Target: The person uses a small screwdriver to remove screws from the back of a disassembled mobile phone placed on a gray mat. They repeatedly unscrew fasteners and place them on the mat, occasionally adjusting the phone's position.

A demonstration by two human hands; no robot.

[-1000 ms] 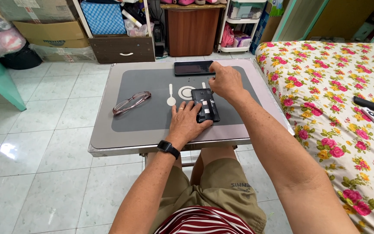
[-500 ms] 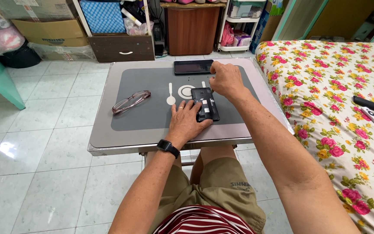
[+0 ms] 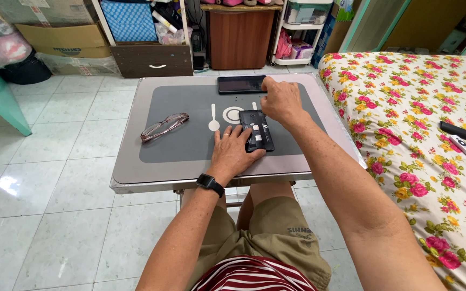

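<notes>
— Two phones on the small grey folding table (image 3: 136, 167), is that right?

— Two, yes. One opened black phone with its back cover off (image 3: 257, 131), lying flat near the middle of the dark mat, and one flat black phone with a dark screen (image 3: 241, 84) at the far edge.

— And the hands?

— The left hand (image 3: 233, 152) lies flat, fingers spread, its fingertips pressing the near edge of the opened phone. The right hand (image 3: 280, 101) is loosely curled just beyond that phone (whether it pinches anything, I cannot tell).

— Anything else?

— One pair of brown-rimmed glasses (image 3: 164, 126), folded, well left. One small white spoon-shaped tool (image 3: 213, 119) beside a white ring (image 3: 233, 115).

— How does the opened phone look?

— Its exposed inside shows pale and metallic parts.
</notes>
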